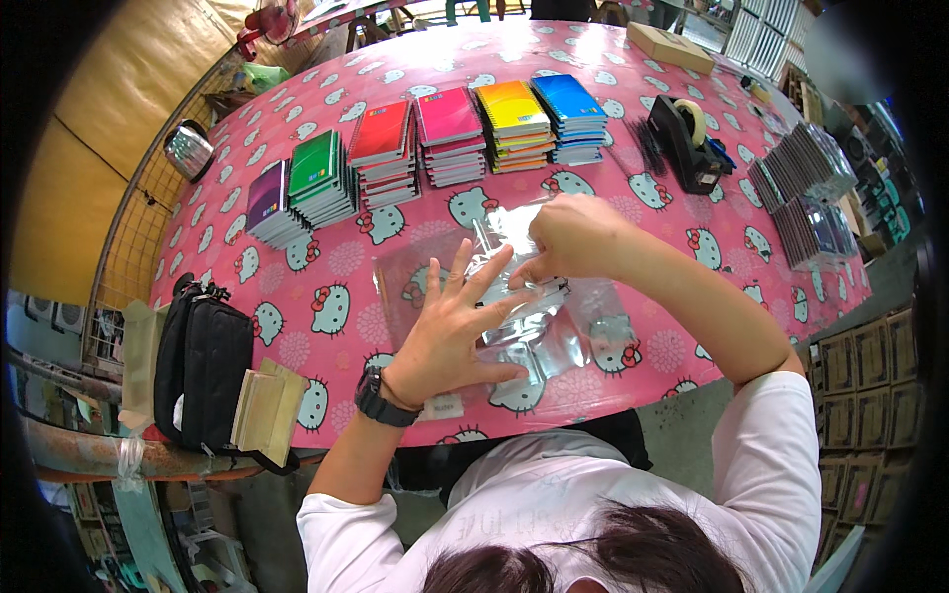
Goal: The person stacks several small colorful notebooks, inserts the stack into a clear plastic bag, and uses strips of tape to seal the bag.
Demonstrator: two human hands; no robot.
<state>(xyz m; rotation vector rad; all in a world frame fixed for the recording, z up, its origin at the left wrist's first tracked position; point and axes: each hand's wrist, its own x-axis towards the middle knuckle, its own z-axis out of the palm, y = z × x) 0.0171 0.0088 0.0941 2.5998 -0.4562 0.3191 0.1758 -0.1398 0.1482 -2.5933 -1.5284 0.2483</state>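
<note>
Clear, shiny plastic bags (539,351) lie flat on the pink table in front of me. My left hand (450,331), with a dark watch on its wrist, rests on them with its fingers spread. At the far end of the plastic, my right hand (578,237) is closed with curled fingers and seems to pinch a bag; the fingertips are partly hidden. Beyond both hands, stacks of spiral notebooks curve in a row: purple (267,191), green (316,163), red (383,130), pink (448,117), yellow (514,107) and blue (568,99).
A black tape dispenser (682,148) stands to the far right, near bundled, plastic-wrapped stacks (806,183). At the left edge are a black bag (203,366) and an open cardboard box (267,405). A metal kettle (188,150) and a flat carton (670,47) sit farther off.
</note>
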